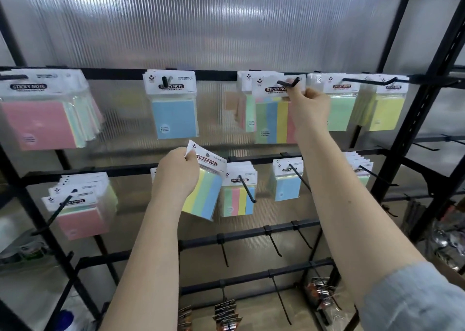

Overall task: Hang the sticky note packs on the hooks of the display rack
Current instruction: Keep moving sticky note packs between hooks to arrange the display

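Holding a striped sticky note pack point(273, 112) up at the top-row hook point(288, 83) with the right hand point(308, 109), fingers curled round its right edge near the header card, hook tip poking through at the header. Gripping a second striped pack point(205, 187) in the left hand point(176, 172), fingers pinching its top left corner, pack tilted and off any hook, just in front of the middle bar of the display rack point(422, 139). Hanging already: pink packs point(42, 119) far left up top, a blue pack point(173, 114) next hook over, green and yellow packs point(364, 109) on the right. Middle row: a striped pack point(237, 200) beside the left hand, a blue one point(286, 185) further right. Bare hooks point(274, 245) lower down.
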The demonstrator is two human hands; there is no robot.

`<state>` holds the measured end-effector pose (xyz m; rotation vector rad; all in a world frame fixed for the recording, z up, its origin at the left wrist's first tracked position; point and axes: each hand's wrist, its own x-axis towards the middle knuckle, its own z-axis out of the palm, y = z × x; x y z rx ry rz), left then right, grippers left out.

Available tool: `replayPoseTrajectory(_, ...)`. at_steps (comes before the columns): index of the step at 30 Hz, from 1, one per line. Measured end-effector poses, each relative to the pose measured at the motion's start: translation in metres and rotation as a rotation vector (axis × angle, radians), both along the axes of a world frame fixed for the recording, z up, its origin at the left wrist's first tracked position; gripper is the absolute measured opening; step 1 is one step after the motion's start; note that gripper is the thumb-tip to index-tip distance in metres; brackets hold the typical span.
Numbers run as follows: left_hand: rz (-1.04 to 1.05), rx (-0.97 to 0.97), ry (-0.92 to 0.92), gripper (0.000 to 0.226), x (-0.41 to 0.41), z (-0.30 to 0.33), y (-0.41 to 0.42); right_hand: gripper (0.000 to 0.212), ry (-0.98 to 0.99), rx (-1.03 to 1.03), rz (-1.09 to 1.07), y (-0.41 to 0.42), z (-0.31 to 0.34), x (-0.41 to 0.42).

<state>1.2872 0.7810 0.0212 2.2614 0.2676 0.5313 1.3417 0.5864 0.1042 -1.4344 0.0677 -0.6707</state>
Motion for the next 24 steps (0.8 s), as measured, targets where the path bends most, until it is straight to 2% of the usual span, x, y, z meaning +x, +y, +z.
replayPoseTrajectory(4,-0.015,0.018,-0.004,0.038,0.007,0.001,0.006,0.049,0.0,-0.018,-0.025,0.009,0.001,0.022)
replayPoseTrajectory(9,-0.05,0.002,0.008,0.036,0.011,0.006,0.007,0.016,0.041,-0.055,-0.081,0.013,0.005,0.047)
replayPoseTrajectory(14,-0.085,-0.043,-0.004,0.038,0.008,0.011,0.001,0.024,0.022,-0.077,-0.117,0.01,0.004,0.064)
replayPoseTrajectory(19,-0.077,-0.081,-0.048,0.04,0.008,0.014,-0.007,0.012,-0.021,-0.131,-0.155,-0.001,-0.005,0.064)
replayPoseTrajectory(24,-0.044,-0.15,-0.111,0.041,0.0,0.017,-0.025,0.01,-0.074,-0.218,-0.065,-0.024,-0.023,0.03)
